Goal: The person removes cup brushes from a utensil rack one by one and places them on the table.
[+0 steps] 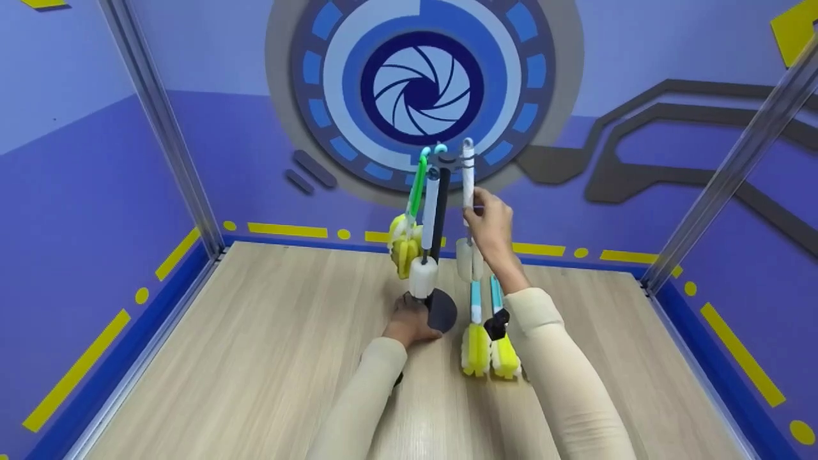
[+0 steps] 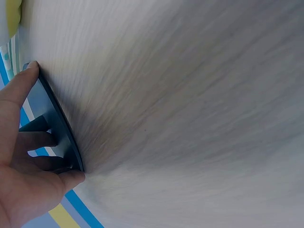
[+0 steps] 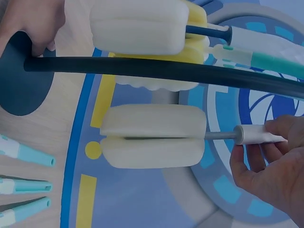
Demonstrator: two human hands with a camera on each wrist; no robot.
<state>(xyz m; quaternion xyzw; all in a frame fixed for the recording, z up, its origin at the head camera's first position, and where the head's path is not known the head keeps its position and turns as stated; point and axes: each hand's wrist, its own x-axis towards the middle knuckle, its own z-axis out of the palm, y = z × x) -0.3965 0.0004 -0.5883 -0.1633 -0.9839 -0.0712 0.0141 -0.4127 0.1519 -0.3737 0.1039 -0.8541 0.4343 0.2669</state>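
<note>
A black stand, with its round base [image 1: 442, 311] and thin pole [image 1: 441, 211], rises in the middle of the table. My left hand [image 1: 412, 321] holds that base by its edge, thumb and fingers spread around it in the left wrist view. Up at the stand's right side, my right hand [image 1: 491, 223] pinches the white handle of a sponge bottle brush [image 3: 154, 135], its pale sponge head pointing down. The handle's top meets the stand's hooks [image 1: 447, 160]; whether it hangs there I cannot tell. Another white bottle brush [image 1: 423, 278] and a green-handled yellow sponge brush [image 1: 416, 185] hang on the stand.
Yellow sponge brushes with teal handles lie on the table [image 1: 287, 358] to the right, among them one brush [image 1: 475, 348] and a neighbour [image 1: 505, 358] partly behind the right forearm. Printed walls and a metal post [image 1: 160, 121] enclose the table.
</note>
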